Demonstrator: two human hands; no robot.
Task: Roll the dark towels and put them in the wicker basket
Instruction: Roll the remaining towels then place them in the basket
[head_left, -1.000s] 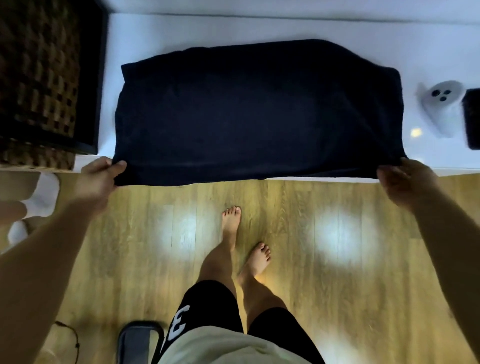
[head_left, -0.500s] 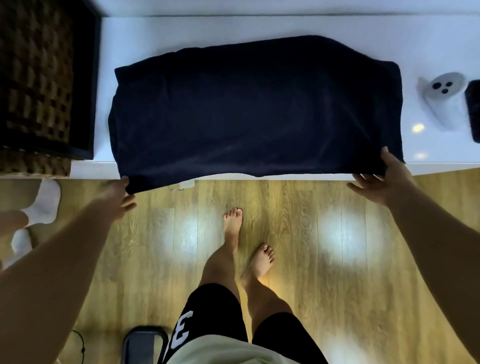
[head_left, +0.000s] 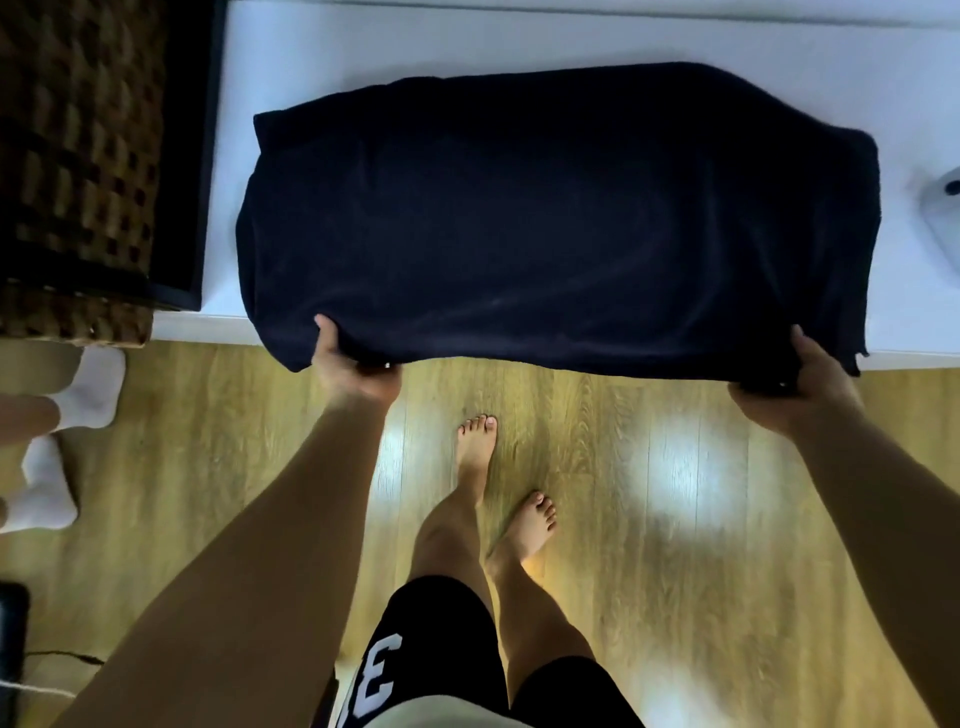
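Towel (head_left: 561, 218) spread flat on white tabletop (head_left: 571, 36), near edge overhanging. Left hand (head_left: 356, 366) grips near edge toward left corner, thumb on top. Right hand (head_left: 795, 387) grips near-right corner likewise. Basket (head_left: 72, 171) left of towel.

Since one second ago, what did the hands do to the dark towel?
Both hands opened, then gripped the near edge of the dark towel; the left hand moved inward from its corner, the right hand barely shifted. The towel still lies spread on the white surface beside the wicker basket.
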